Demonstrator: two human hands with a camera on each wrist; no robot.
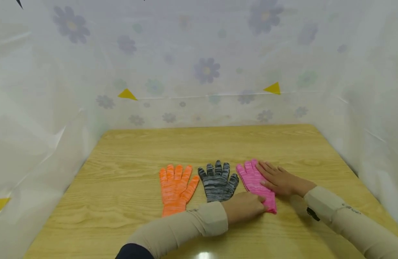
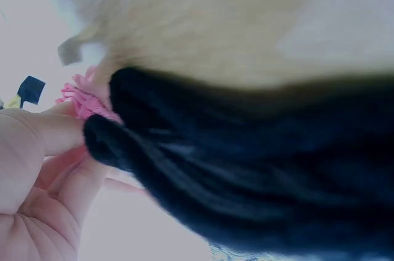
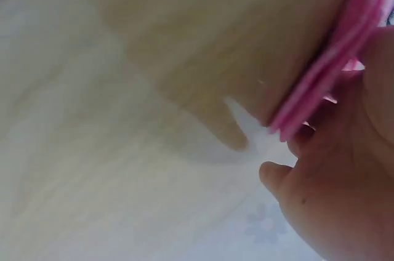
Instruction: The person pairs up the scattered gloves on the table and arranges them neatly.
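A pink knit glove (image 1: pixel 252 179) lies on the table at the right of a row of three, its fingers toward the far side. My right hand (image 1: pixel 278 177) rests along its right edge with fingers extended. My left hand (image 1: pixel 245 207) reaches across and pinches the cuff at its near end. The left wrist view shows that thumb and fingers (image 2: pixel 64 141) close together at the pink fabric. Beside it lies a black-and-grey knit glove (image 1: pixel 217 183), its cuff hidden behind my left hand. Leftmost is an orange knit glove (image 1: pixel 174 189), its cuff partly covered by my left sleeve.
The wood-grain table (image 1: pixel 121 201) ends at a pale flowered sheet (image 1: pixel 186 72) that hangs behind it and along both sides. Yellow triangles (image 1: pixel 272 88) mark the back sheet. Beige sleeves (image 1: pixel 182 226) cover both forearms.
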